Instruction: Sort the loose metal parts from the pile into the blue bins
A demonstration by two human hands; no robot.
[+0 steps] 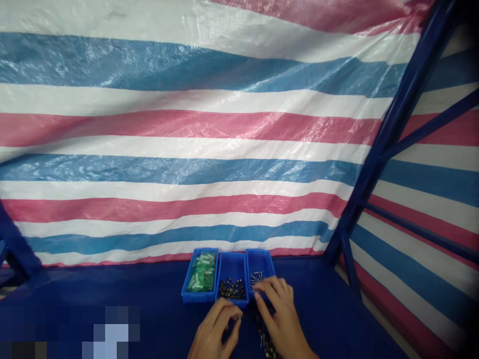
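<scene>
From the left edge of my view, a striped sheet [179, 124] runs across most of the frame behind a dark blue tabletop [142, 284]; a pixelated patch covers the lower left. At bottom centre I see the left blue bin [198, 298], holding green-tinted, clear-looking pieces [202, 274]. Below it and slightly right, the left hand [216, 330] has thumb and forefinger drawn narrowly together on a tiny piece [238, 317], too small for me to identify. Just above it, the middle bin [232, 264] holds dark, shiny metal parts [232, 289]. Next comes the right bin [259, 259], with slim silver pins [256, 276]; the right hand [279, 309] reaches its near end, fingers curled, and I cannot tell whether they grip anything. Loose metal parts [263, 341] lie beneath that hand. Farther right, a blue frame post [377, 144] slants upward.
</scene>
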